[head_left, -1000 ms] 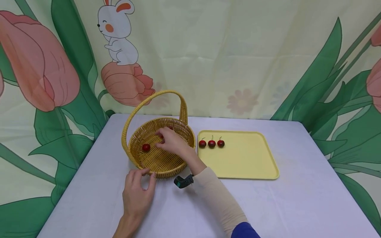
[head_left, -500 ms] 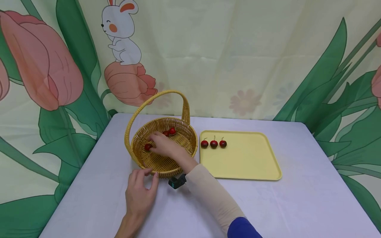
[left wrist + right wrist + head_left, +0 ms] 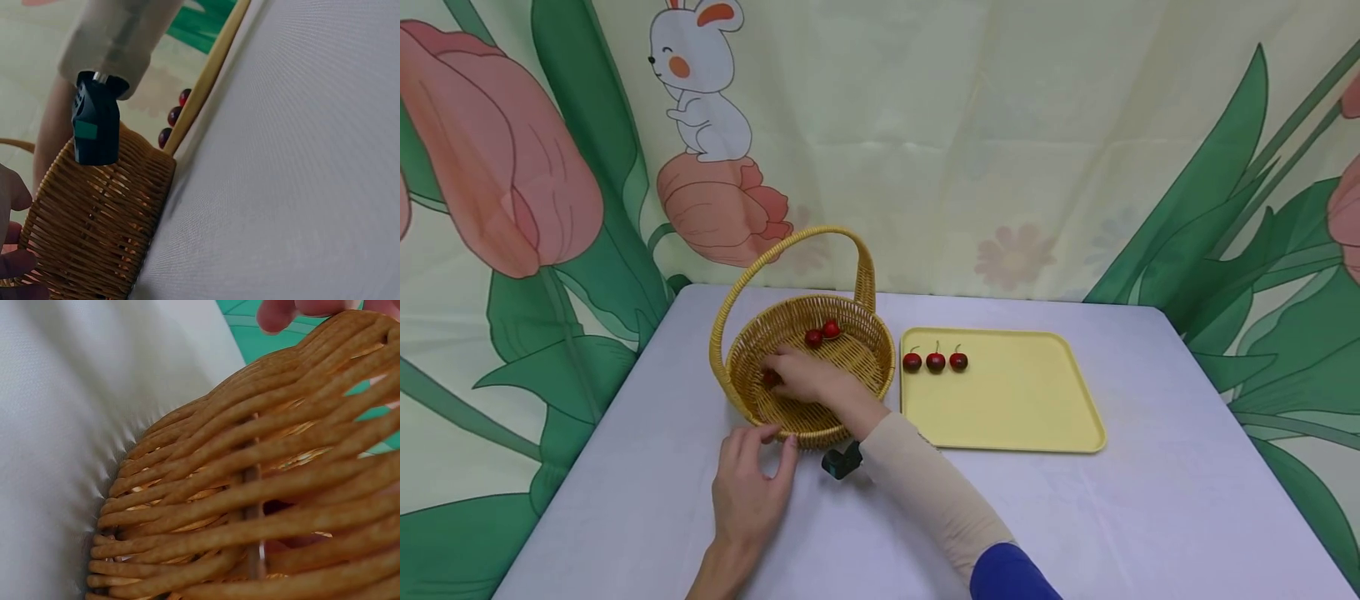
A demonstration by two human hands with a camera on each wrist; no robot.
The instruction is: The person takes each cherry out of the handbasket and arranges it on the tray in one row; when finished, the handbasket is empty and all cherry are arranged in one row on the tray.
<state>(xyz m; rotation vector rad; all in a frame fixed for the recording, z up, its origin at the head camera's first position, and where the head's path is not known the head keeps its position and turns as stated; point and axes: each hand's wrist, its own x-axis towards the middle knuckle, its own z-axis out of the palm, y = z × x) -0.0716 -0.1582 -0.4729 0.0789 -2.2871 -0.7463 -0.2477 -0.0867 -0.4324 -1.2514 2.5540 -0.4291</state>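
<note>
A wicker basket (image 3: 808,433) with a tall arched handle stands at the left of the table. My right hand (image 3: 808,375) reaches down inside it, fingertips around a dark red cherry (image 3: 771,377) near the basket's left side. That grip is partly hidden by the fingers, and in the right wrist view by the weave. Two more cherries (image 3: 822,334) lie together at the back of the basket. My left hand (image 3: 748,483) holds the basket's front rim with thumb and bent fingers; in the left wrist view its fingers (image 3: 17,264) touch the weave.
Right beside the basket lies a pale yellow tray (image 3: 1015,392). Three stemmed cherries (image 3: 936,362) stand in a row at its back left. A dark wrist camera (image 3: 841,461) hangs below the right sleeve, close to the basket. A printed curtain (image 3: 925,167) backs the table.
My right hand has moved left and toward the front inside the basket, onto the cherry there. The two back cherries have come into full sight. My left hand stays at the rim.
</note>
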